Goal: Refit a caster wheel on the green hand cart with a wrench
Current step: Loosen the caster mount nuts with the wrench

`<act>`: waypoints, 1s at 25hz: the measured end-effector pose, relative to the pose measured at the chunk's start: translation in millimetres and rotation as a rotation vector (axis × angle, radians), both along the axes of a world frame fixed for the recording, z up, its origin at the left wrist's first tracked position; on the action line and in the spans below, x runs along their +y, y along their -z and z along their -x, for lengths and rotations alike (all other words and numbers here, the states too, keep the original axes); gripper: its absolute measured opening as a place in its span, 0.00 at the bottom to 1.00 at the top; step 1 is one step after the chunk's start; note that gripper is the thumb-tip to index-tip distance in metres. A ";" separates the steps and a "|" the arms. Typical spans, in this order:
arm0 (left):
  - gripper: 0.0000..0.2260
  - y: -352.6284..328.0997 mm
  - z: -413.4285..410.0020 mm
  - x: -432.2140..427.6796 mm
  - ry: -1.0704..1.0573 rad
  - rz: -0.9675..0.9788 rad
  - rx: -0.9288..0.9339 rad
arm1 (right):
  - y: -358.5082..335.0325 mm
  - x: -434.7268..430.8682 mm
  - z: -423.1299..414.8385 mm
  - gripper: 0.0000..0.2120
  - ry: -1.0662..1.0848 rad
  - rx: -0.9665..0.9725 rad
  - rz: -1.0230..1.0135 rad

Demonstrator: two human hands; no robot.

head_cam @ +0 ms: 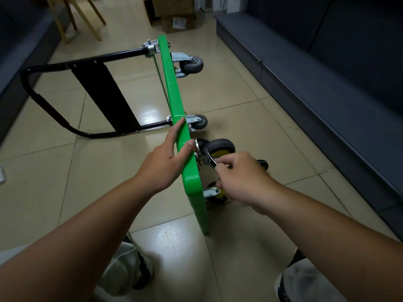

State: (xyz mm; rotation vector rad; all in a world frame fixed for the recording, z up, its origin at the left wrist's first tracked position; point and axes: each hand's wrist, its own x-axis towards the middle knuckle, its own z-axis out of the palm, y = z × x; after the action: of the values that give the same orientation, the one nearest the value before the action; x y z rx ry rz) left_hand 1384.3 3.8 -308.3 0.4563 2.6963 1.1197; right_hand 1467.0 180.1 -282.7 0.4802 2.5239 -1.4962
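Observation:
The green hand cart [172, 92] stands on its side on the tiled floor, its black handle [50, 92] lying out to the left. My left hand [165, 158] rests on the cart's top edge, fingers straight along it and thumb over the rim. My right hand [242, 177] grips a metal wrench [210, 161] whose jaw meets the mount of a black caster wheel with a yellow hub [220, 147] on the cart's underside. Another yellow-hubbed wheel [214, 194] sits below my right hand, partly hidden by it.
Two grey casters [193, 64] [199, 122] stick out further along the cart. A dark low bench [327, 83] runs along the right. Wooden chair legs [74, 20] and cardboard boxes [176, 20] stand at the back. My knees and shoes are at the bottom.

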 end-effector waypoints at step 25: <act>0.30 1.3 1.9 -1.7 0.011 -0.002 -0.022 | 69.4 0.8 23.9 0.14 -0.410 0.135 -0.204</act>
State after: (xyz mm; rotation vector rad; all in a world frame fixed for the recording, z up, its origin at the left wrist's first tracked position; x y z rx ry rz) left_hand 1382.4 2.1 -309.6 0.4560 2.6706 1.1183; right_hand 1443.2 180.9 -352.1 -0.1192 2.6760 -1.1616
